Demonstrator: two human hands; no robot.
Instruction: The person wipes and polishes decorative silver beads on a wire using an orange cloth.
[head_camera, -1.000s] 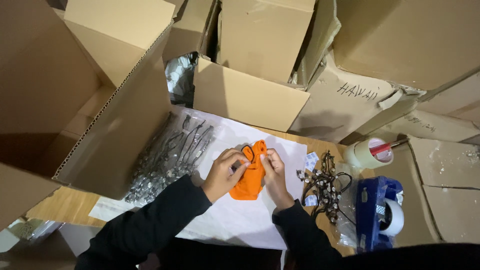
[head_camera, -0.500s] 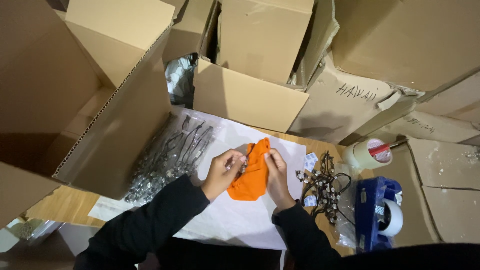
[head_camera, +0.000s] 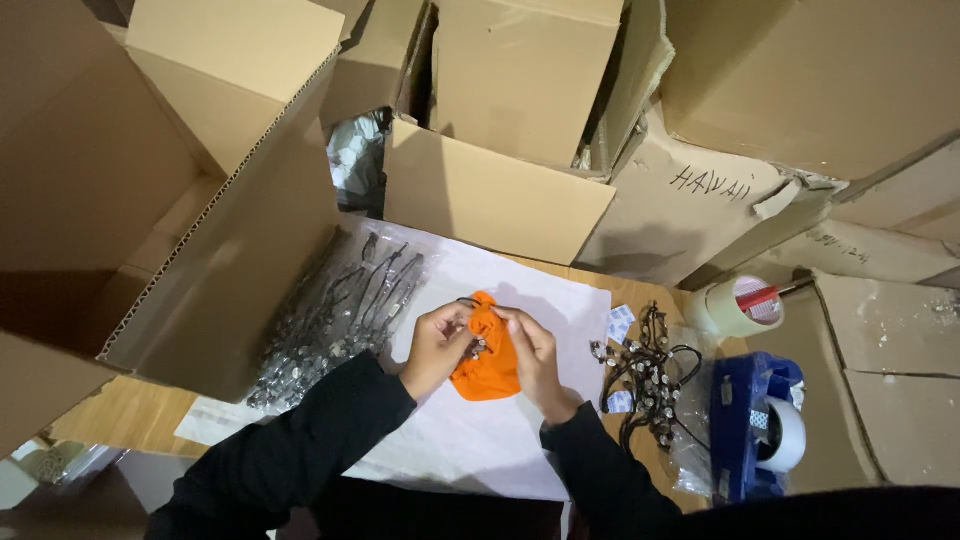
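Head view, two hands (head_camera: 436, 345) (head_camera: 530, 350), one orange pouch (head_camera: 487, 362)

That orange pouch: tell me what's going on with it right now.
A person in black sleeves holds the orange pouch over the white paper sheet. The left hand and right hand pinch its bunched top. Bagged metal pieces lie to the left; a tangle of dark beaded cords and a blue tape dispenser to the right.
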